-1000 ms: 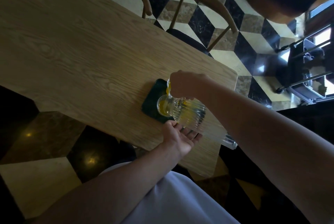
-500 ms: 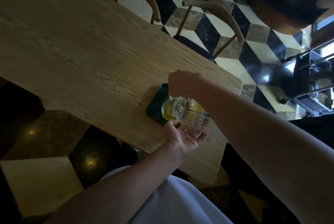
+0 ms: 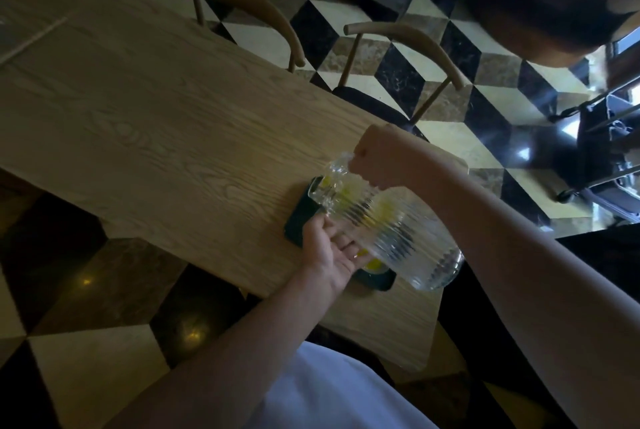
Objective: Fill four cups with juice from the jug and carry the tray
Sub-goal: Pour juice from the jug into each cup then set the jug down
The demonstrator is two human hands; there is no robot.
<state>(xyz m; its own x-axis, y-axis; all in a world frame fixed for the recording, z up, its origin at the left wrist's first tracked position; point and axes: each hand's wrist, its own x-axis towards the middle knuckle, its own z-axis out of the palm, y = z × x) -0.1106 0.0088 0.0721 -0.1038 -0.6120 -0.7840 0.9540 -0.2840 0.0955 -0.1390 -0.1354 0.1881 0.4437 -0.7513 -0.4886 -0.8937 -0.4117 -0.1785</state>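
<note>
Overhead, tilted jug [image 3: 391, 221] in clenched right hand [image 3: 377, 160], above open left hand [image 3: 332, 248].

No readable text — none anywhere.

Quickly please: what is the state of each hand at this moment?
Left hand: open, fingers spread by the green tray, beneath the jug; gripping nothing visible.
Right hand: closed on the tilted jug, near its mouth.
</note>
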